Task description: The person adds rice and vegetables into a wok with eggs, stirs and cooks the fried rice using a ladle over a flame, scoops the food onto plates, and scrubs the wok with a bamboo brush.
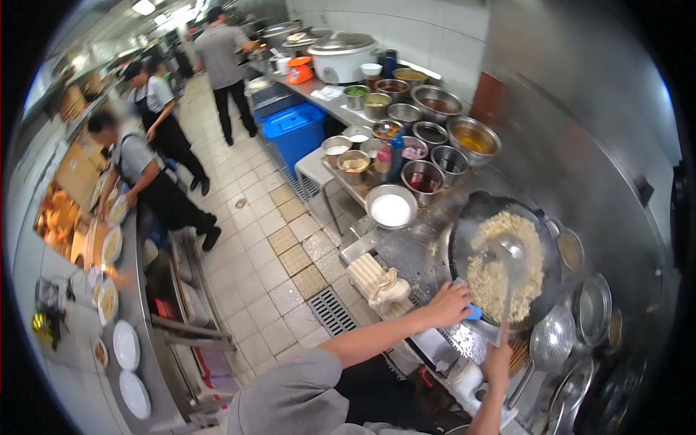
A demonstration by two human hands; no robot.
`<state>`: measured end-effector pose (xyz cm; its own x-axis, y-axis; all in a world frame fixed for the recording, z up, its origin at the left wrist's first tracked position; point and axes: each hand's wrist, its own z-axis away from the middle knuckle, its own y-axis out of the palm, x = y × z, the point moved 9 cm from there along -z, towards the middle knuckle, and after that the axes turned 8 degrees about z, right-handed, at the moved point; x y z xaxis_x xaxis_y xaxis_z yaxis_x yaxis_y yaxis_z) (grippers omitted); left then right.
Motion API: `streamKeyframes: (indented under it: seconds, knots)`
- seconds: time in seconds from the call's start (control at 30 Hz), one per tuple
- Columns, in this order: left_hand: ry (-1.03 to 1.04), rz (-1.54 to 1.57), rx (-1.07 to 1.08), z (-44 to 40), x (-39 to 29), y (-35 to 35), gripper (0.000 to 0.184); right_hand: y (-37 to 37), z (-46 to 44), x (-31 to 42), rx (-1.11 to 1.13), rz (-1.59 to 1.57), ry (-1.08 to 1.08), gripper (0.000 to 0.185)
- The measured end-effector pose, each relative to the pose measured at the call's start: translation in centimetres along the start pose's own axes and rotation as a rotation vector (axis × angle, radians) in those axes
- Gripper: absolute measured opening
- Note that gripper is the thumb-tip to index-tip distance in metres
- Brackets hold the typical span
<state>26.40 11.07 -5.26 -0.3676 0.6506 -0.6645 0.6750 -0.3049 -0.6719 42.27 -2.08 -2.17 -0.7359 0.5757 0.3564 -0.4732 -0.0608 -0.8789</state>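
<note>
A large dark wok (552,279) on the stove at the right holds pale fried rice (495,283). My left hand (449,304) is closed on a blue cloth (473,312) at the wok's near left rim. Below the wok, my right hand (497,360) grips the handle of a metal ladle (511,250), whose bowl rests over the rice. A perforated strainer (552,338) lies just right of my right hand. White powder or liquid fills a metal bowl (391,210) left of the wok.
Seasoning pots (423,177) crowd the counter beyond the wok. A folded towel (378,279) lies at the stove's left edge. A blue bin (296,130) stands by the tiled aisle. Several people work farther off, one (138,156) at the left counter beside oval plates (126,346).
</note>
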Motion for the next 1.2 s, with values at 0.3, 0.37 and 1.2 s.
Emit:
streamKeyframes:
  seconds: [0.3, 0.37, 1.2]
  knots:
    - [-0.068, 0.050, 0.331, -2.8, -0.7, 0.6, 0.040, -3.2, 14.3, -2.4, 0.252, -0.520, 0.021, 0.077]
    - [0.084, 0.066, 0.219, -1.1, -3.7, -0.7, 0.041, -5.6, 17.5, -2.3, 0.344, -0.524, 0.078, 0.076]
    - [0.071, 0.013, 0.214, 2.5, -12.6, -8.7, 0.044, -10.9, 21.9, -2.9, 0.586, -0.636, 0.255, 0.068]
